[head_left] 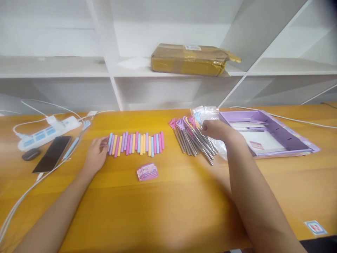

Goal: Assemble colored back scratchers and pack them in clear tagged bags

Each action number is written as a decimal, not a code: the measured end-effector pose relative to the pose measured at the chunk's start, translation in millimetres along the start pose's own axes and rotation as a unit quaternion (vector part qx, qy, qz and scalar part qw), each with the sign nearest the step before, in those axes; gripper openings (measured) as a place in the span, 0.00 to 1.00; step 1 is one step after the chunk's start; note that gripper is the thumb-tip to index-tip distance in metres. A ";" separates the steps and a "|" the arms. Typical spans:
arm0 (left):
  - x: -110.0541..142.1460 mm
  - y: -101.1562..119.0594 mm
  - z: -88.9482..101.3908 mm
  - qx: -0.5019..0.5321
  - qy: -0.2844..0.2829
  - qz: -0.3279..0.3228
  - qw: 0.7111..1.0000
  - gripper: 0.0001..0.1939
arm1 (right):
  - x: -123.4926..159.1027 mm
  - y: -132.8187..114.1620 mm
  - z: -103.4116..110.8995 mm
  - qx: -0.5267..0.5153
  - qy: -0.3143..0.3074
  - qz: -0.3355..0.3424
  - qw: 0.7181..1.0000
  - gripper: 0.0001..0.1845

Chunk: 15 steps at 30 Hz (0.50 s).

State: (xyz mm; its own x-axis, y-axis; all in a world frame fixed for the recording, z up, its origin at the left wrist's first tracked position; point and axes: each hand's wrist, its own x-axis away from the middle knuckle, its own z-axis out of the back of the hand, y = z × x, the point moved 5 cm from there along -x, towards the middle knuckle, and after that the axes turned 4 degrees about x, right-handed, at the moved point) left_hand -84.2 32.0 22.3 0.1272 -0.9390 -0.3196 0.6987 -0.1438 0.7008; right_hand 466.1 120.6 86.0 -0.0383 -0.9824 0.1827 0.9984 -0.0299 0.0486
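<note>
Blue stick (110,142) meets the narrow left grip (97,151) (right grip (216,129), by rods (188,142): cannot tell).

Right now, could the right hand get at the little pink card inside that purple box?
Probably yes. The right hand is just left of the purple box, which looks open on top, and nothing seems to cover the pink card.

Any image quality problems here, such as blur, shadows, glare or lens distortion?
Head view: soft overall, print on the small cards unreadable; head view: wide-angle look, shelves slanting towards the sides; head view: diffuse shadow on the table beside the right forearm; head view: small highlights on the plastic bag, top right corner dark.
</note>
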 end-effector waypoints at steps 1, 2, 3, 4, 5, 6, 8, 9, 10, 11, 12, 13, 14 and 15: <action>-0.3 -0.8 0.1 -0.003 0.003 0.000 1.000 0.21 | -3.3 0.2 -3.6 0.003 -0.002 0.000 1.000 0.09; -0.5 -1.7 0.2 -0.004 0.005 0.000 1.000 0.20 | -6.2 0.4 -6.6 0.006 -0.002 0.001 1.000 0.10; -0.5 -2.5 0.2 -0.005 0.007 -0.001 1.000 0.20 | -8.6 0.8 -9.0 0.009 0.001 0.001 1.000 0.10; -0.4 -3.1 0.0 -0.004 0.006 -0.002 1.000 0.20 | -10.6 1.1 -11.1 0.012 0.004 0.001 1.000 0.11; -0.2 -3.4 -0.3 -0.004 0.005 -0.004 1.000 0.21 | -12.2 1.3 -12.8 0.014 0.008 0.000 1.000 0.11; 0.2 -3.5 -0.5 -0.004 0.003 -0.006 1.000 0.21 | -13.7 1.4 -14.6 0.016 0.009 0.000 1.000 0.11; 1.0 -3.4 -0.7 -0.009 -0.001 -0.009 1.000 0.21 | -16.0 1.0 -18.0 0.019 0.004 0.000 1.000 0.10; 1.4 -3.2 -0.7 -0.010 -0.002 -0.010 1.000 0.20 | -16.9 0.7 -19.4 0.020 0.000 0.001 1.000 0.10; 1.8 -3.0 -0.6 -0.012 -0.003 -0.011 1.000 0.20 | -17.6 0.4 -20.5 0.020 -0.006 0.003 1.000 0.09; 2.1 -2.8 -0.5 -0.013 -0.004 -0.011 1.000 0.19 | -18.0 0.3 -21.0 0.020 -0.011 0.003 1.000 0.09; 2.4 -2.6 -0.5 -0.014 -0.004 -0.013 1.000 0.19 | -18.0 0.6 -20.8 0.021 -0.011 0.001 1.000 0.10; 2.7 -2.4 -0.7 -0.016 -0.004 -0.014 1.000 0.19 | -17.7 1.0 -19.9 0.021 -0.007 -0.003 1.000 0.12; 3.1 -2.1 -1.2 -0.017 -0.004 -0.016 1.000 0.19 | -17.1 1.4 -18.4 0.021 0.001 -0.007 1.000 0.14; 3.6 -1.8 -1.9 -0.019 -0.004 -0.017 1.000 0.19 | -16.2 1.4 -16.6 0.019 0.013 -0.011 1.000 0.15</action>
State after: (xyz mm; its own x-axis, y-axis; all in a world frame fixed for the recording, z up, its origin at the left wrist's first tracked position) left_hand -83.6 29.4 18.7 0.0969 -0.9364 -0.3374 0.7291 -0.1640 0.6645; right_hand 468.9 133.4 66.8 -0.0582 -0.9860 0.1560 0.9950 -0.0446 0.0896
